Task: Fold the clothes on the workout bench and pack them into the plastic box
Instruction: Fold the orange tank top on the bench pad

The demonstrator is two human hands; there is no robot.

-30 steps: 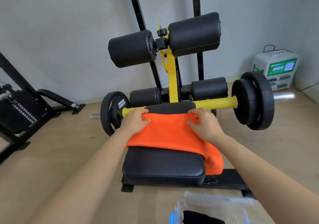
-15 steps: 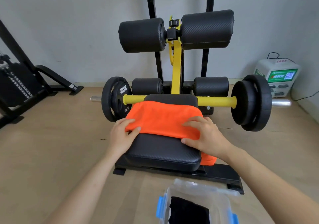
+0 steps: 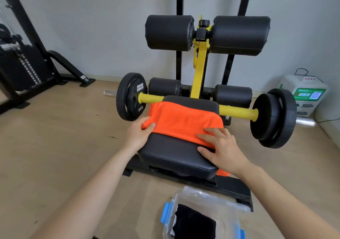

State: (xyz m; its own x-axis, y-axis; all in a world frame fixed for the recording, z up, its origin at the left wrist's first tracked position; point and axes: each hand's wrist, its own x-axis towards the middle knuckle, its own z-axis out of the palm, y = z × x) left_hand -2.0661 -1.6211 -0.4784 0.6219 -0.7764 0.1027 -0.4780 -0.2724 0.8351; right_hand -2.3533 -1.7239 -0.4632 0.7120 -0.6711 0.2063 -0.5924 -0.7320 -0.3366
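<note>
Bench: orange garment (image 3: 184,122) lies across the black seat pad (image 3: 171,152), its right end hanging off the side. Left hand (image 3: 138,135) pinches the near-left corner; right hand (image 3: 222,150) lies flat, fingers spread, pressing the near-right edge. On the floor nearby, the clear plastic box (image 3: 200,198) holds a black garment (image 3: 195,226).

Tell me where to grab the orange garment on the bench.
Grip the orange garment by its near edge at both corners, from the front. It lies flat across the bench pad with that edge facing you; the left hand pinches one corner, and the right end hangs off the pad.
</note>
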